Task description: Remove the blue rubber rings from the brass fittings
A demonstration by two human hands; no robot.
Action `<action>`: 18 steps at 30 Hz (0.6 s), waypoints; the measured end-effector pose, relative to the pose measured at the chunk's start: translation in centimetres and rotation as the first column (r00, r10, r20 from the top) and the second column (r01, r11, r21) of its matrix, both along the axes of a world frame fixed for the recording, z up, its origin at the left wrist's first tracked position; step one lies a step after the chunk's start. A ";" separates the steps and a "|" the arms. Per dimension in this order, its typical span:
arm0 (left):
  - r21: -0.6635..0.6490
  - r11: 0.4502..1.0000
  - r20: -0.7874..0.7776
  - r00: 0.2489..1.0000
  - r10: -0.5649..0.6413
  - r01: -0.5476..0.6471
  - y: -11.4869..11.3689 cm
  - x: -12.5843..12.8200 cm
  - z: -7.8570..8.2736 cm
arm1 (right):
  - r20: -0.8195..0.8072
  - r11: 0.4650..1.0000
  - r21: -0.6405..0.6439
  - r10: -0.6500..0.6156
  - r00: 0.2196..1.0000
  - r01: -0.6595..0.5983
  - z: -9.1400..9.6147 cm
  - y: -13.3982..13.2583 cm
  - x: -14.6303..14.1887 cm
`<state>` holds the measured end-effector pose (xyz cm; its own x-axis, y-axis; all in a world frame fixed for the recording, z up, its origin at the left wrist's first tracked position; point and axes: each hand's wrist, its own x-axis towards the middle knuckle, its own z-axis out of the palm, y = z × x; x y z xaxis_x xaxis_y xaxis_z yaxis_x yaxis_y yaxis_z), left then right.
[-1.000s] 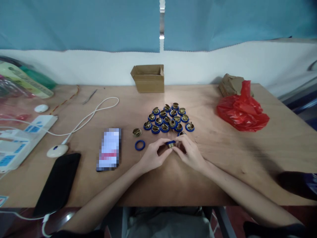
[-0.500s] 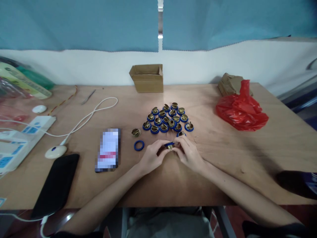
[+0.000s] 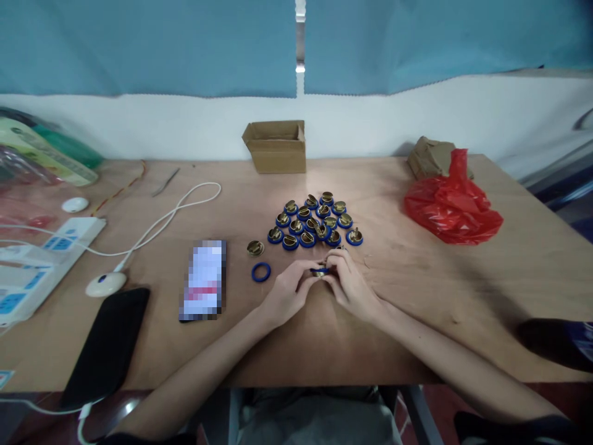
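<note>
Between the fingertips of my left hand [image 3: 288, 292] and my right hand [image 3: 351, 289] is a round brass fitting with a blue ring [image 3: 319, 271]. Both hands pinch it from opposite sides, and the fingers partly hide it. Just beyond them lies a group of similar brass fittings [image 3: 307, 238], several of them, each with a blue ring round its base. A loose blue ring [image 3: 261, 272] lies flat to the left of my left hand. Above that ring sits one brass fitting without a blue ring [image 3: 255, 248].
An open cardboard box [image 3: 278, 154] stands at the back. A red plastic bag [image 3: 453, 210] and a brown paper package [image 3: 428, 157] are at the right. Leftward lie a lit phone [image 3: 204, 281], a black phone [image 3: 106, 346], a white cable [image 3: 152, 232] and a power strip [image 3: 50, 259].
The blue ring on the held fitting looked tilted and now sits more level. My right fingers have curled slightly further over it, covering more of a fitting behind.
</note>
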<state>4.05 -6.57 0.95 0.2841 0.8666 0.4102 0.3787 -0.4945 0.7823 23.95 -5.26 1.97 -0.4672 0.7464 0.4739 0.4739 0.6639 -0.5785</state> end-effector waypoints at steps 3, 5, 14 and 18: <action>0.013 1.000 -0.023 1.000 0.009 -0.009 -0.1 0.1 0.0 | -0.017 1.000 -0.010 0.006 1.000 -0.006 0.0 0.0 0.0; 0.030 0.999 -0.025 0.999 0.032 -0.031 -0.1 0.2 0.1 | -0.036 1.000 0.016 -0.006 0.999 0.007 0.0 0.0 0.0; 0.069 0.996 0.025 0.998 0.062 -0.064 0.0 0.1 -0.5 | -0.054 0.994 0.096 -0.044 0.998 0.050 0.8 -0.4 -0.2; 0.051 0.995 0.053 0.995 0.084 -0.087 0.1 0.2 -0.9 | -0.043 0.994 0.097 -0.055 0.998 0.059 1.0 -0.5 -0.3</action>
